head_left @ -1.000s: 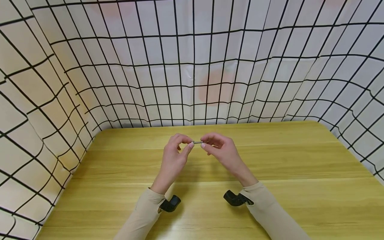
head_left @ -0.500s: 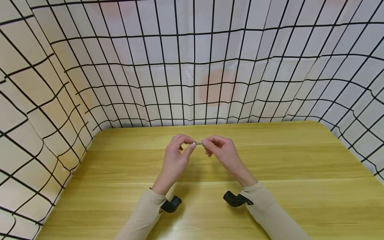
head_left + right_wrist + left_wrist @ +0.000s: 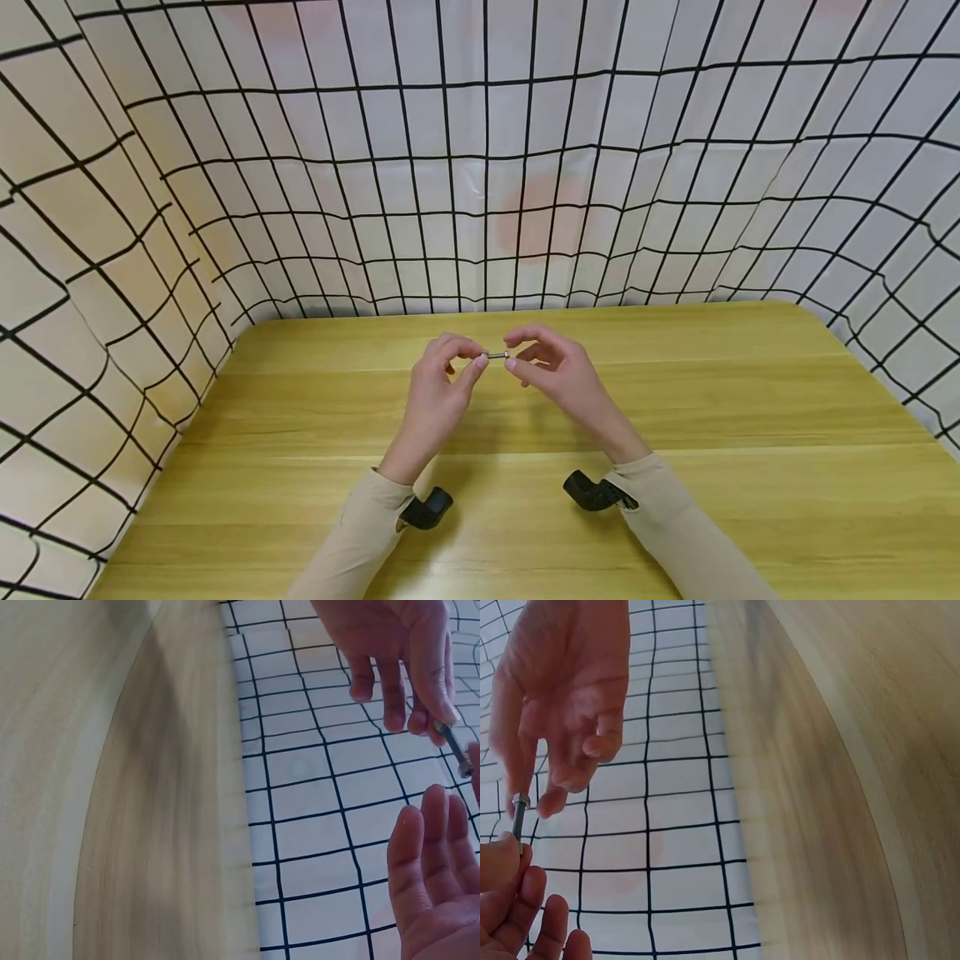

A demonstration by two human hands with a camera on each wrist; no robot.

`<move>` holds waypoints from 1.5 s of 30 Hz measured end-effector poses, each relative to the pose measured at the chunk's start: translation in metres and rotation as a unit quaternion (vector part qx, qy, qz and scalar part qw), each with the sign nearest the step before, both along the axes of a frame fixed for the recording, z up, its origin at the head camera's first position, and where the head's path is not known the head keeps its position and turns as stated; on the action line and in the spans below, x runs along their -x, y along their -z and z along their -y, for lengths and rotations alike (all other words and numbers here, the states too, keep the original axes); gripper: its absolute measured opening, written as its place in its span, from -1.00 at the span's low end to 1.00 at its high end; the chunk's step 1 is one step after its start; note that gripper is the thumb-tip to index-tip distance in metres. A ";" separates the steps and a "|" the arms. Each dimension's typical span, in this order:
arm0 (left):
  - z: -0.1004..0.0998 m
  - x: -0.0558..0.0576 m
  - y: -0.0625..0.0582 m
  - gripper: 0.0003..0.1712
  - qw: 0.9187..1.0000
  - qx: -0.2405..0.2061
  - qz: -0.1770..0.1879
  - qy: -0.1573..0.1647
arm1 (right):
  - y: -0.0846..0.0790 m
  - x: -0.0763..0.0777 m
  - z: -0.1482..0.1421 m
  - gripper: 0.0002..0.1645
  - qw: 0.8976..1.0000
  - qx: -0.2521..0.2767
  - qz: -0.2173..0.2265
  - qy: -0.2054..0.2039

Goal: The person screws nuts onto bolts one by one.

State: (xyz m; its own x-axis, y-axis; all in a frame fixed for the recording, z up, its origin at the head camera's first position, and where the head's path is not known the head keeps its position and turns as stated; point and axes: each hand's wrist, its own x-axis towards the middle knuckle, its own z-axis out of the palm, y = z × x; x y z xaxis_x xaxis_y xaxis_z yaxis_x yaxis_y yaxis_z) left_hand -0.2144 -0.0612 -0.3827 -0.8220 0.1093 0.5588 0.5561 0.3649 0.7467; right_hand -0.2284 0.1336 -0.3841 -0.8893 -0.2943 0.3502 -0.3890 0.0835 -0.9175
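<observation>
- A threaded bolt (image 3: 496,356) is held in the gap between two bare hands, above a wooden tabletop (image 3: 675,400).
- By the left hand (image 3: 440,393), one end of the bolt is pinched between thumb and fingertips; that end is largely covered by them.
- By the right hand (image 3: 567,379), no firm grip is shown: its thumb and forefinger are parted about the bolt's wider end (image 3: 466,771). Whether the metal is touched by either fingertip cannot be told.
- Progress, as judged from the scene: a steady hold is secured on the left, and the bolt is kept clear of the wood. Some adjusting at the wider end seems to be in hand. Whether that end is formed by a fixed head or a nut cannot be made out, so how much turning, if any, is left cannot be settled. The bolt is not yet set down.
- The bolt's long axis is laid crosswise, from the left fingertips toward the right hand, and is seen as nearly level in the head view. The wider end is pointed at the right hand, the covered end into the left.
- Beyond both hands, a white cloth printed with a black grid (image 3: 573,117) is hung.
</observation>
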 end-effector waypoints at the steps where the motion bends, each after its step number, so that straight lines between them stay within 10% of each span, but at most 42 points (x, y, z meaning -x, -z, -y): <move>1: 0.000 0.000 0.000 -0.99 1.000 -0.001 0.001 0.000 | 0.000 0.000 0.000 -0.71 1.000 0.000 -0.003 -0.001; 35: -0.002 -0.001 0.001 -0.94 1.000 0.014 -0.002 0.012 | 0.005 0.002 0.001 -0.69 1.000 0.004 0.016 0.020; 45: -0.001 -0.002 0.000 -0.93 1.000 0.018 -0.003 0.006 | 0.003 0.000 -0.002 -0.69 0.999 0.026 -0.019 -0.029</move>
